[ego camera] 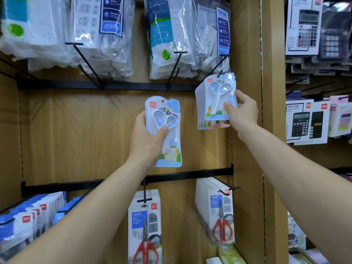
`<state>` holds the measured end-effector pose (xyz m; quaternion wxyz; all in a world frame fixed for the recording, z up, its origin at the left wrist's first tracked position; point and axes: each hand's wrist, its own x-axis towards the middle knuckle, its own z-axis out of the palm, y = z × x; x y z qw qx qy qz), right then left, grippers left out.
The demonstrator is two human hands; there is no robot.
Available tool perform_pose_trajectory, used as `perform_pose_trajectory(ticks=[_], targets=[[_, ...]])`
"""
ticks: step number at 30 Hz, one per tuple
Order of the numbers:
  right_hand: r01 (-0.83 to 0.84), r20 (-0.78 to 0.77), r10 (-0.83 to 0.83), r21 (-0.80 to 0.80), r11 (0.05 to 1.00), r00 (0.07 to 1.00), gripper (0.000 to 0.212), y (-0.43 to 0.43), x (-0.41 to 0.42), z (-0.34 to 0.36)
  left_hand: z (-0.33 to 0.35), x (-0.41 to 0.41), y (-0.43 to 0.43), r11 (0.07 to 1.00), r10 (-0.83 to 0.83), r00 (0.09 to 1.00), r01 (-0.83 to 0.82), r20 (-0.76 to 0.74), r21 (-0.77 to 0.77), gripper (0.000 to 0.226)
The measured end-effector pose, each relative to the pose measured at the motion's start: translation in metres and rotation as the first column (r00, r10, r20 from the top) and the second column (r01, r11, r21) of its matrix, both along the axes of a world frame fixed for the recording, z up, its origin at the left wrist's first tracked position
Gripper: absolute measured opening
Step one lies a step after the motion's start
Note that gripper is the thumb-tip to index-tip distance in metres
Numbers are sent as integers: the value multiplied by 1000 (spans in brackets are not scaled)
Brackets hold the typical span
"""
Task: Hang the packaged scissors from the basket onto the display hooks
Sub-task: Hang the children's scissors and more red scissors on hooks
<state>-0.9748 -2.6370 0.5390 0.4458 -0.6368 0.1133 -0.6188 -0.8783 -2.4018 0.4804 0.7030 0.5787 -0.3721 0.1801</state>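
1. Left hand (146, 138) grasps a blue scissors pack (167, 141) from behind, thumb pressed on the front over the handle rings; pack held clear of the back panel (76, 130)
2. Pack is upright, long axis vertical, hang hole (162, 101) at the top
3. Right hand (241, 111) pinches the front of the hung stack (217, 100) of matching packs, thumb on its face, fingers at the right edge
4. That stack hangs from a hook (221, 71) up and to the right of the held pack; the right hand is the nearer one to it, the left carries the load
5. Judgement: hole must rise and travel right to meet the hook tip; an empty hook (176, 67) sits almost straight above the pack
6. Basket not in view
7. Room: shop bay with black rail (123, 85), bagged power strips (99, 39) above, red-handled scissors (145, 242) below, calculators (306, 122) in the next bay right
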Motion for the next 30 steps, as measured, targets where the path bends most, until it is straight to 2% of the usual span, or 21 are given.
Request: perform_pose_trajectory(ticks=[4, 7, 9, 10, 12, 14, 16, 17, 21, 24, 27, 30], targets=[[-16, -136, 18, 15, 1000, 990, 60, -5, 10, 6, -1, 0, -1, 1000, -9, 1000, 9, 0, -9, 46], [175, -348, -197, -94, 980, 916, 63, -3, 15, -1, 0, -1, -1, 1000, -18, 1000, 18, 0, -8, 43], [219, -336, -262, -159, 963, 905, 51, 10, 12, -15, 0, -2, -1, 1000, -18, 1000, 18, -8, -9, 42], [156, -315, -202, -165, 974, 927, 41, 21, 9, -24, 0, -2, -2, 1000, -16, 1000, 16, -11, -14, 42], [-131, -335, 94, -90, 987, 937, 24, 48, 2, -43, 0, -3, -4, 999, -22, 999, 21, -32, -39, 41], [-412, -385, 374, -19, 911, 844, 34, 76, -6, -61, -2, -5, -9, 997, -42, 997, 38, -67, -60, 42], [-539, -405, 480, -39, 841, 778, 54, 95, -9, -77, -4, -9, -14, 996, -74, 994, 69, -84, -63, 43], [-548, -390, 484, -64, 834, 783, 62, 100, -8, -83, -5, -11, -16, 994, -91, 992, 85, -86, -66, 43], [-424, -239, 394, -90, 901, 888, 72, 99, -5, -87, -4, -13, -19, 997, -75, 997, 74, -27, -19, 38], [-313, -142, 298, -93, 945, 944, 80, 86, -10, -77, 2, -10, -15, 982, 51, 992, -71, 117, 173, 38], [-186, -69, 180, -99, 977, 981, 87, 58, -11, -56, 6, -9, -10, 905, 172, 945, -263, 278, 335, 48], [-117, 3, 118, -85, 989, 993, 81, 32, -11, -34, 8, -8, -6, 794, 230, 870, -426, 435, 433, 56]])
